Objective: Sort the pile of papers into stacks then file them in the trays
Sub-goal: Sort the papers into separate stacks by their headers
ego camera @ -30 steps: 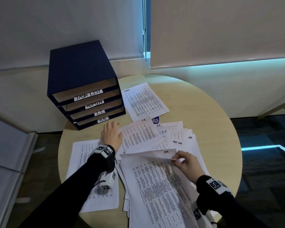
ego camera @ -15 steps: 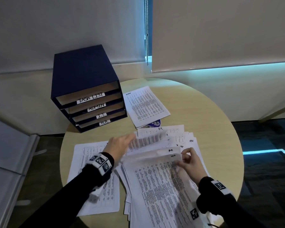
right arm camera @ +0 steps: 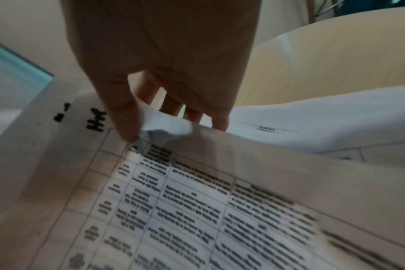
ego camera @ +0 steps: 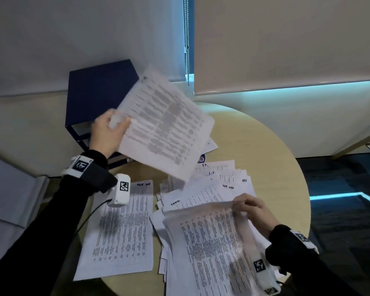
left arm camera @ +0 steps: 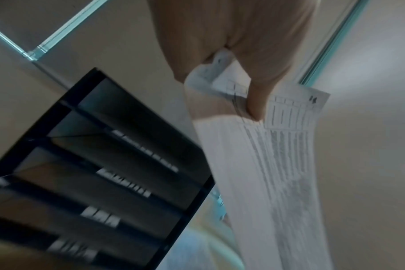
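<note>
Left hand (ego camera: 107,133) lifted sheet (ego camera: 165,129); right hand (ego camera: 254,212) pinches page (ego camera: 212,242).

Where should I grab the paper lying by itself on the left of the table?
Probably the sheet's near left corner, from your side. It lies flat, and that corner seems to stick out past the table edge, so fingers can slip under and pinch it.
</note>
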Demonstrator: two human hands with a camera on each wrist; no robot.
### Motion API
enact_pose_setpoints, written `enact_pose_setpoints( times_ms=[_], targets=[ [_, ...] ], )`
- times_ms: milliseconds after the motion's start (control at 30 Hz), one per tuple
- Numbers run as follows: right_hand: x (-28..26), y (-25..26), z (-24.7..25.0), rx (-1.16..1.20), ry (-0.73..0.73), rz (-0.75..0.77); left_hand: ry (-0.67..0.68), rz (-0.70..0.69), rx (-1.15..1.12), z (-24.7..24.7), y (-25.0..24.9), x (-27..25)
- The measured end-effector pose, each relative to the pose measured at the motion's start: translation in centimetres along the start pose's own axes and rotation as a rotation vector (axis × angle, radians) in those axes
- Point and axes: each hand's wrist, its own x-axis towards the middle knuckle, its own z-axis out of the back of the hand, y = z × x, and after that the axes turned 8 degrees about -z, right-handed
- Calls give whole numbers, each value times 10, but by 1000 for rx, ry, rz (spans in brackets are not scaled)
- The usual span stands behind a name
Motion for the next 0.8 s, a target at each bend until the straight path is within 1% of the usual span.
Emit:
enact_pose_setpoints(
  times_ms=[33,100,200,267,333,467,533,600,633,667,700,733,800],
  targets=[
    [0,3,2,50,4,-10,92,69,-33,-5,7,-7],
    [-1,9,5,74,9,-40,256,195,-42,-18,25,-24],
    [0,11,4,40,14,-89,409,366,-44,-35,47,-50],
    [0,12,-1,16,13,-93,507,444,-14,-44,55,-66],
    [1,12,-8,-5,-8,-100,588,464,23,-51,60,-80],
    [10,10,-21,-67,-91,-86,672,459,25,-63,59,-94],
    [18,12,-29,-124,-146,-50,722,458,22,-69,52,-98],
    [24,19,-38,-147,-128,-16,779,453,19,-75,42,-99],
    [27,22,-41,-129,-110,-9,817,428,17,-79,39,-99],
    [26,28,-45,-119,-111,5,836,416,-7,-82,32,-98],
    [26,32,-45,-123,-143,38,818,399,-57,-83,25,-97],
    [26,37,-44,-138,-194,78,764,425,-129,-81,15,-96],
    [25,50,-38,-121,-297,154,603,517,-315,-75,4,-94]
  ],
)
